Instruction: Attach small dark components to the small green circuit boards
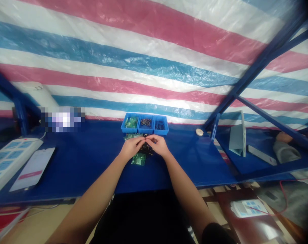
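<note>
At the left edge of the frame a white power strip [15, 159] lay on the blue desk [88, 152], with a phone [33, 169] just beside it. Near the centre, the left hand [132, 146] reached in, its fingers curled toward those of the right hand [157, 144]; the fingertips came close together, though I could not tell whether either hand pinched a piece. Small dark and brassy pieces [145, 148] lay in a pile below and between the fingers, and a green packet [138, 159] lay just below them in the frame. Above the hands stood three blue bins [145, 131] side by side, holding green packets, metallic pieces and dark pieces, left to right. Further right were a round, pale object [199, 132], a tablet [242, 135] propped upright and, at the right edge, another person's grey sleeve [287, 152].
</note>
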